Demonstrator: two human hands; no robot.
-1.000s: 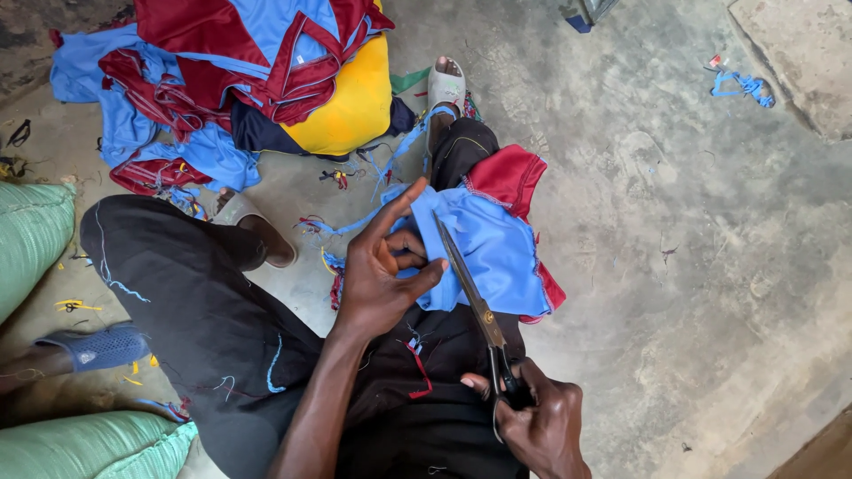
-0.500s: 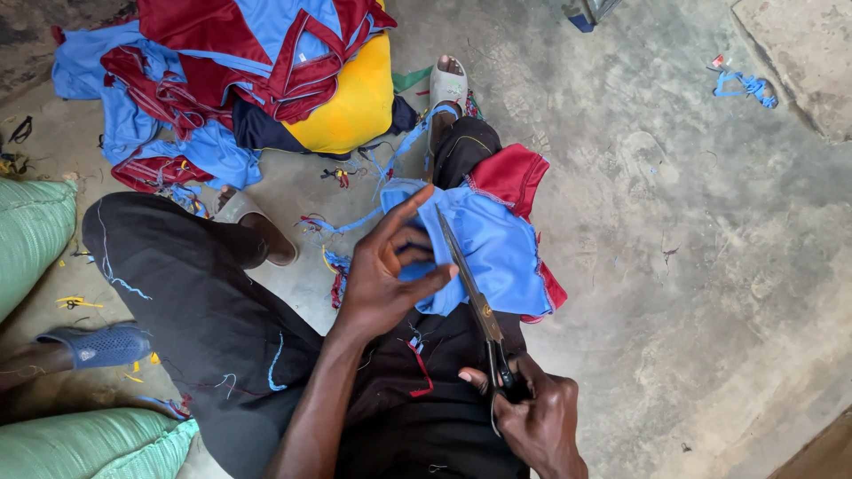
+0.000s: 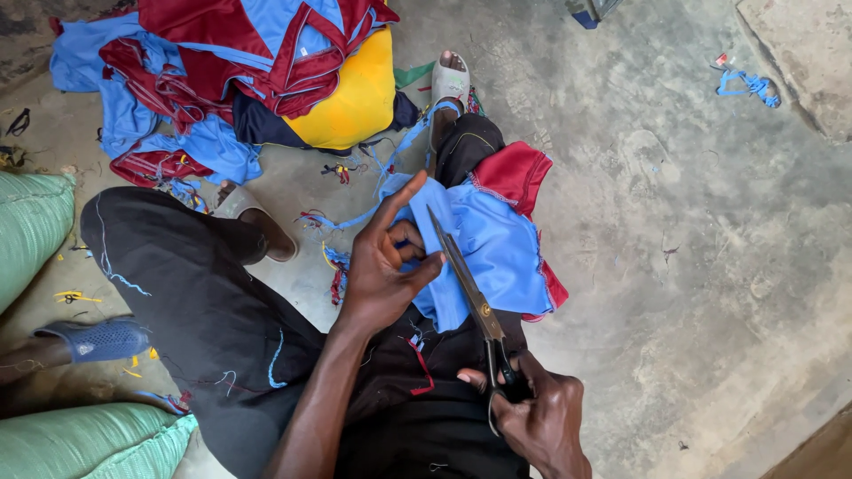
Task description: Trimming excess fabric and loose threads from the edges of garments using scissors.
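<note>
Far left, two green sacks [image 3: 35,232] bulge into view, and beside them a blue sandal [image 3: 98,340] sits on the concrete floor [image 3: 710,266]. Up top, a heap of clothes [image 3: 240,71] in blue, dark red and yellow is piled loosely, with thread scraps scattered just in front of it.

Moving in, the person's black trousers [image 3: 195,302] fill the lower middle, flecked with blue and red threads. Over the lap, the left hand [image 3: 383,266] pinches the edge of the blue cloth [image 3: 497,248], thumb and bent fingers gathered on it, forefinger sticking up and out.

That blue cloth lies draped over the right knee, on top of a red cloth [image 3: 515,173]. It looks thin, light and floppy; by my reading it will slump and slide unless it is pulled taut, so the sensible hold is right at the edge near the blades, where the left hand pinches now.

Next, the scissors [image 3: 466,284]: long dark blades slanting up across the blue cloth, close together as far as I can see, tips just beside the left thumb. They look stiff and heavy enough to need a firm grip.

Lower right, the right hand [image 3: 532,417] is wrapped through the scissor handles, fingers curled tight. Further right, bare floor, and a small blue scrap [image 3: 750,84] well apart.
</note>
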